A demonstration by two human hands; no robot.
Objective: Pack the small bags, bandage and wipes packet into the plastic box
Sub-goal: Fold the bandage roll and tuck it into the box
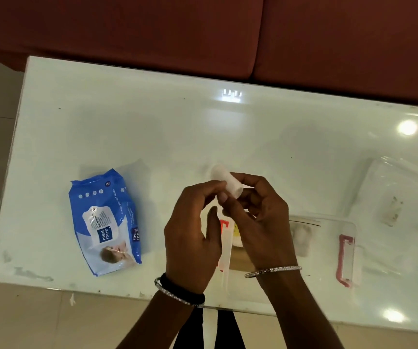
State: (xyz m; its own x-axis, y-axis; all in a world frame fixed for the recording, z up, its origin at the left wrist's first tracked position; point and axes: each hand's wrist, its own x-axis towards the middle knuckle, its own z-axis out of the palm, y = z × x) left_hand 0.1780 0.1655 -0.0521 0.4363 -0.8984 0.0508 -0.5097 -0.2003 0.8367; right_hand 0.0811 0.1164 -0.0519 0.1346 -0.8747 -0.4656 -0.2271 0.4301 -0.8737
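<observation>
Out on the left, the blue wipes packet (104, 222) lies flat on the white table (152, 127), well apart from everything else. Moving in, the left hand (192, 238) is raised above the table, fingers curled, thumb and fingertips pinching the near end of the white bandage roll (226, 183). The right hand (258, 217) wraps its fingers around that same roll from the other side. Beneath both hands sits the clear plastic box (328, 248) with red clips, something pale inside. Far right, its clear lid (391, 192) rests on the table.
</observation>
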